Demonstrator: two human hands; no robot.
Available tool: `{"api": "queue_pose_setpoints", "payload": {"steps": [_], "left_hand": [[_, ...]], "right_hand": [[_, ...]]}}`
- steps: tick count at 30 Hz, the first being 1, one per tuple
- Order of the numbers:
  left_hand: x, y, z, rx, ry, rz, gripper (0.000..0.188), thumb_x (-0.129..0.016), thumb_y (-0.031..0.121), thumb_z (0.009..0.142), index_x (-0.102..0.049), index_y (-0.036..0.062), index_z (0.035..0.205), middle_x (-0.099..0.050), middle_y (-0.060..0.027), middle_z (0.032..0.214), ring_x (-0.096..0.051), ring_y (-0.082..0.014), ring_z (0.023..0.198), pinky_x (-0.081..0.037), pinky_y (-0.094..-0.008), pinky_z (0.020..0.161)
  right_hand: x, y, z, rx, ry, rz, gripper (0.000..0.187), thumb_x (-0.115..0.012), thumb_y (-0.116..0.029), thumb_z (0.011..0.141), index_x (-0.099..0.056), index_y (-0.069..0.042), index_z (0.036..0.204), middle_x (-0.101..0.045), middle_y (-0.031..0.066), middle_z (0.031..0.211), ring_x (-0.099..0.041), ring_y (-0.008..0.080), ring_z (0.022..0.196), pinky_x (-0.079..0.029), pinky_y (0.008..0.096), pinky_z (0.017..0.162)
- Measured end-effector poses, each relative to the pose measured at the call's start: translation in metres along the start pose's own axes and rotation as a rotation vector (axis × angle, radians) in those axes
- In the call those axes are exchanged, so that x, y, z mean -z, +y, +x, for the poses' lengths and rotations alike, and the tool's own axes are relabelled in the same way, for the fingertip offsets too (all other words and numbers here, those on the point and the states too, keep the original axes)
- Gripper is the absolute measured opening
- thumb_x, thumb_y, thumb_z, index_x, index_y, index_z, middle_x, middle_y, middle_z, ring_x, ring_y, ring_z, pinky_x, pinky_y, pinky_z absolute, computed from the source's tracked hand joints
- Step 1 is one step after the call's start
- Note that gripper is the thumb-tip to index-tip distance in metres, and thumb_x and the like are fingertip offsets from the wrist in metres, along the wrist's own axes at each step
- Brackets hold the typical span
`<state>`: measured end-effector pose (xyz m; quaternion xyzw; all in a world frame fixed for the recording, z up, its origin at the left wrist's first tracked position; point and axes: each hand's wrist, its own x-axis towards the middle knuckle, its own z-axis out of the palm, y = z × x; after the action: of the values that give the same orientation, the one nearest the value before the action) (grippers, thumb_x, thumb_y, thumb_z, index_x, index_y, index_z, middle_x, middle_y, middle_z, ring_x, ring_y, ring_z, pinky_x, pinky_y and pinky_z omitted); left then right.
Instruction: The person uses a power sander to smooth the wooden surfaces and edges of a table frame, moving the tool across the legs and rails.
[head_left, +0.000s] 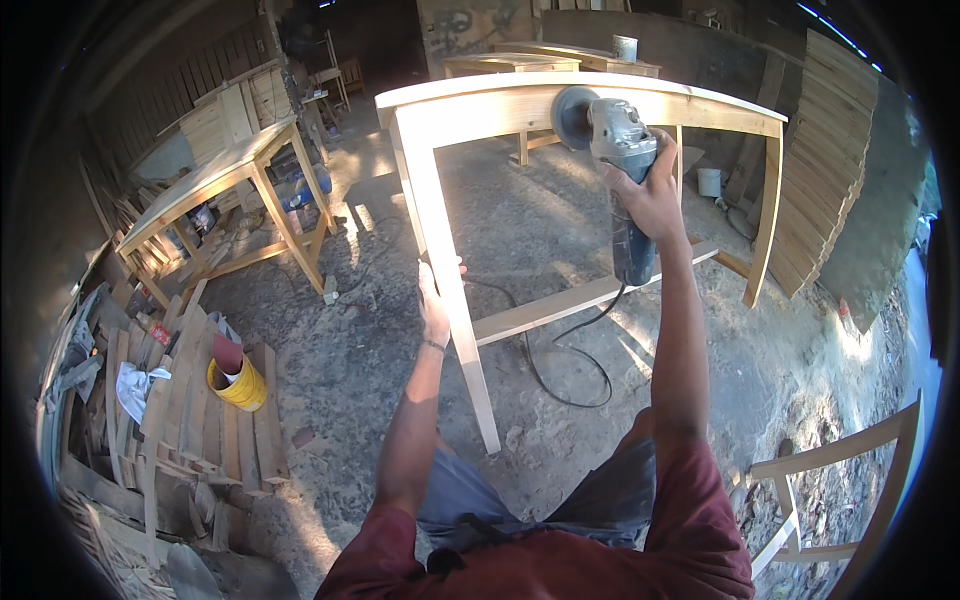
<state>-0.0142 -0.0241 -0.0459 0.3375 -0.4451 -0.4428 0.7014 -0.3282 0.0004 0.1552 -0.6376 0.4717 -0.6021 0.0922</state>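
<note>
Both hands (434, 305) (650, 195) outstretched, gripping.

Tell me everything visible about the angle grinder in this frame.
The angle grinder is a grey and dark power tool with a round disc at its head and a long dark body. The right hand grips it around the middle, holding it raised with the disc against the top rail of the pale wooden table frame. A black cord hangs from its rear end and loops across the concrete floor. The left hand rests on the frame's near leg, away from the tool.
</note>
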Motion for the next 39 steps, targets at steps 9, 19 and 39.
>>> {"api": "queue_pose_setpoints", "payload": {"steps": [9, 19, 39], "left_hand": [[0.002, 0.003, -0.009, -0.023, -0.01, 0.345, 0.057, -0.029, 0.05, 0.11, -0.061, 0.0033, 0.118, -0.07, -0.0106, 0.11, -0.068, -0.0202, 0.092, -0.053, -0.0354, 0.084], [-0.001, 0.01, -0.013, -0.023, 0.116, 0.36, 0.056, -0.036, 0.051, 0.108, -0.06, 0.0012, 0.121, -0.069, -0.0096, 0.103, -0.067, -0.0176, 0.082, -0.053, -0.0335, 0.071], [-0.021, 0.034, 0.016, -0.119, 0.149, 0.525, 0.065, -0.076, 0.029, 0.091, -0.047, -0.0044, 0.139, -0.07, -0.016, 0.117, -0.069, -0.0241, 0.103, -0.053, -0.0377, 0.092]], "right_hand": [[-0.059, -0.056, -0.045, 0.176, -0.146, -0.138, 0.094, -0.077, -0.052, 0.086, -0.025, -0.007, 0.151, -0.067, 0.029, 0.122, -0.07, 0.0457, 0.107, -0.057, 0.0492, 0.092], [-0.066, -0.051, -0.05, 0.23, -0.083, -0.112, 0.102, -0.076, -0.051, 0.085, -0.019, -0.004, 0.154, -0.07, 0.0281, 0.114, -0.071, 0.0458, 0.102, -0.057, 0.0491, 0.086], [-0.115, -0.097, -0.018, 0.176, -0.186, -0.043, 0.096, -0.077, -0.048, 0.084, -0.023, -0.008, 0.152, -0.069, 0.0303, 0.114, -0.069, 0.0445, 0.108, -0.055, 0.0468, 0.093]]}}
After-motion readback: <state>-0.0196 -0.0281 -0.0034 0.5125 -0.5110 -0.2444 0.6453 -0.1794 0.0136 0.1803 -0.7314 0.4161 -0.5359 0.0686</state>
